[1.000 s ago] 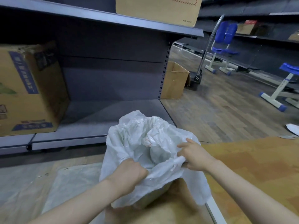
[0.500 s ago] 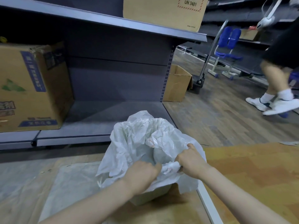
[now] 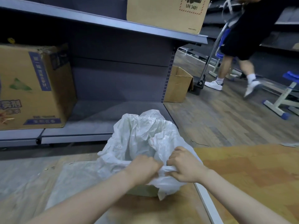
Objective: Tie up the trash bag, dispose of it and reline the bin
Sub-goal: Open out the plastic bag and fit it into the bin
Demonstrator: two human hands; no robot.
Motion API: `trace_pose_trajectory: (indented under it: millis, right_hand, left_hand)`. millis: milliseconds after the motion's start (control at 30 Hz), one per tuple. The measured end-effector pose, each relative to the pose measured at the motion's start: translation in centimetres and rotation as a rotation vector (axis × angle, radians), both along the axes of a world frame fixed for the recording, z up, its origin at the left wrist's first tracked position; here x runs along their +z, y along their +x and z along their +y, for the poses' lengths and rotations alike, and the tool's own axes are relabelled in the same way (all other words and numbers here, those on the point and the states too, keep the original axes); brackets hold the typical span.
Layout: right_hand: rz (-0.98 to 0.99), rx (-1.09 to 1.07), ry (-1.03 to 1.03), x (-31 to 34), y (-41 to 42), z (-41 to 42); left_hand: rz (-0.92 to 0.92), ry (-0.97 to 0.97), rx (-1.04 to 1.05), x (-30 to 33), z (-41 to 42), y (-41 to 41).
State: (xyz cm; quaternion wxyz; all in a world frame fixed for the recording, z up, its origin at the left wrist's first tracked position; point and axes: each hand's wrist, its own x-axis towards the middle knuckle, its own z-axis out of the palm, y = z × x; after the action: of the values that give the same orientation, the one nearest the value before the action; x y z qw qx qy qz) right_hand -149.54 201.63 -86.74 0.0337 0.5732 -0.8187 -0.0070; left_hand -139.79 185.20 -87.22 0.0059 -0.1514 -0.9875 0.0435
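A white, crinkled trash bag (image 3: 139, 139) stands on the floor in the lower middle of the head view, its mouth still gaping toward the shelf. Under its near side shows a strip of the pale bin (image 3: 142, 191); most of the bin is hidden by plastic. My left hand (image 3: 144, 167) is closed on the bag's near rim. My right hand (image 3: 184, 165) grips a twisted bunch of the same rim just beside it. The two hands almost touch.
A grey metal shelf unit (image 3: 113, 113) stands right behind the bag, with a large cardboard box (image 3: 32, 88) on its bottom shelf at left. An open box (image 3: 178, 84) sits past the shelf end. A person (image 3: 239, 46) walks by at upper right near blue stools (image 3: 284, 94).
My hands have drawn together, gathering the near rim into a twisted bunch. A person has walked into view at the right and moved leftward. The camera has tilted slightly.
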Motion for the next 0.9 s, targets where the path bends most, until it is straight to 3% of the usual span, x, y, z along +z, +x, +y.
trace_pose_trajectory:
  millis: [133, 300, 400, 533, 600, 733, 800, 900]
  right_hand:
    - [-0.112, -0.074, -0.011, 1.2, -1.4, 1.6]
    - [-0.160, -0.176, 0.184, 1.2, -2.2, 1.5]
    - [-0.035, -0.168, 0.422, 2.0, -2.6, -0.8]
    - [0.127, -0.083, 0.582, 2.4, -2.2, -3.2]
    - [0.176, -0.063, 0.608, 2.2, -2.1, -3.3]
    - [0.159, -0.084, 0.618, 1.7, -1.9, -3.2]
    - [0.129, -0.113, 0.592, 1.4, -1.6, -3.2]
    - [0.138, -0.147, 0.514, 1.6, -0.7, -2.8]
  left_hand:
    - [-0.084, 0.172, 0.005, 0.0, -1.7, -0.5]
    - [-0.289, 0.216, 0.006, 0.6, -2.3, -1.6]
    - [-0.412, 0.276, 0.053, 0.8, -2.1, -2.5]
    - [-0.537, 0.357, 0.119, 1.5, -2.4, -2.7]
    - [-0.478, 0.321, 0.109, 1.5, -2.1, -2.2]
    - [-0.139, 0.175, -0.045, 0.8, 0.6, -0.9]
    - [-0.116, -0.034, -0.096, 0.6, 1.2, -0.1]
    - [-0.070, -0.141, -0.123, 0.5, 0.3, -0.1]
